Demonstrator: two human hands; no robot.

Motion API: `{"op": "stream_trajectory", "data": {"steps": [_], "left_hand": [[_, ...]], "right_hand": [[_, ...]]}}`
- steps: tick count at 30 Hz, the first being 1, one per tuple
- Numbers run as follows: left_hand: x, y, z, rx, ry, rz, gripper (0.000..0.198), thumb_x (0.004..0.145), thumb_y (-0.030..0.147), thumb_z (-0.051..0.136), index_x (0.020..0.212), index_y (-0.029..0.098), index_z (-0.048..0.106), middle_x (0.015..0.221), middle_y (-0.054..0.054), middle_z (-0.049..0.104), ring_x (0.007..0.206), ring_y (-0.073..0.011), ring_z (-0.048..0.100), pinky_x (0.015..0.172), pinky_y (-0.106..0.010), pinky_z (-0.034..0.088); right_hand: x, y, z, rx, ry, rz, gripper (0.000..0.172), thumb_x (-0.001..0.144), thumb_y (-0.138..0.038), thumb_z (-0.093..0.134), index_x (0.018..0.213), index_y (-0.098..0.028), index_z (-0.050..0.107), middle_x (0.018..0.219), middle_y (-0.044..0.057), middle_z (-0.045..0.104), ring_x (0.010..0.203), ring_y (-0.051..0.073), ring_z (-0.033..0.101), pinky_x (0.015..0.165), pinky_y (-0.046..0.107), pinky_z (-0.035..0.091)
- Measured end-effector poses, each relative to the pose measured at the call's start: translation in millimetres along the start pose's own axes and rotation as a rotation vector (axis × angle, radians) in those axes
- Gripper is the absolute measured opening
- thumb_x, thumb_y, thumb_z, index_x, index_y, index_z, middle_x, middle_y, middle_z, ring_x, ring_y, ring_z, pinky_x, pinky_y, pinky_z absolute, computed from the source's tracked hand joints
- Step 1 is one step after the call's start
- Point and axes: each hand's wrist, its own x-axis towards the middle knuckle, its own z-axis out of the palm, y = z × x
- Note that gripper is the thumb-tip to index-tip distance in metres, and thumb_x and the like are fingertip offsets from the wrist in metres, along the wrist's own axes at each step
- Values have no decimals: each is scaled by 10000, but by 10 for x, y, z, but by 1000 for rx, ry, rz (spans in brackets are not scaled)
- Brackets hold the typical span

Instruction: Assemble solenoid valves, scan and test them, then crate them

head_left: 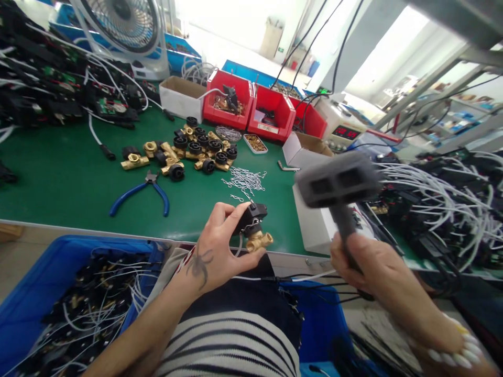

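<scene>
My left hand (220,243) grips a brass valve (259,241) with a black plastic housing (253,212) on top, at the table's front edge. A wire clip (250,226) shows across the black part, and a grey cable hangs below. My right hand (365,256) is wrapped round the handle of a dark grey hammer (338,180). Its blurred, wide head is raised to the right of the valve, apart from it, and has two rectangular recesses. Just beyond my left hand lies a pile of wire clips (245,179) on the green mat.
Blue-handled cutters (151,183) lie left of several brass valves (196,146). Red bins (271,112), a tray of small brass parts (255,143) and a fan (121,26) stand behind. Cabled black units (428,209) crowd the right. A blue crate (51,283) sits below left.
</scene>
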Motion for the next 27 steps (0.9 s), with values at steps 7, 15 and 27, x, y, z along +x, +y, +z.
{"op": "stream_trajectory", "data": {"steps": [7, 15, 27], "left_hand": [[4, 13, -1, 27, -13, 7, 634, 793, 314, 709, 1376, 166, 509, 1092, -75, 500, 1010, -209, 559, 898, -376, 559], [20, 25, -7, 37, -19, 6, 632, 794, 328, 709, 1374, 183, 505, 1098, -79, 504, 1016, -219, 568, 895, -391, 561], [-17, 52, 29, -109, 10, -136, 387, 756, 294, 746, 1074, 231, 534, 1067, -24, 538, 1001, -223, 607, 897, -465, 555]], "right_hand": [[24, 22, 7, -183, -177, 66, 668, 859, -815, 460, 590, -206, 399, 507, -39, 352, 455, 86, 276, 404, 241, 173], [-6, 59, 60, -137, -162, 73, 656, 871, -815, 421, 609, -215, 381, 516, -44, 323, 458, 90, 264, 405, 250, 172], [506, -42, 290, -13, -259, -213, 569, 799, -396, 799, 1311, -195, 652, 929, 16, 659, 784, 159, 570, 709, 263, 470]]}}
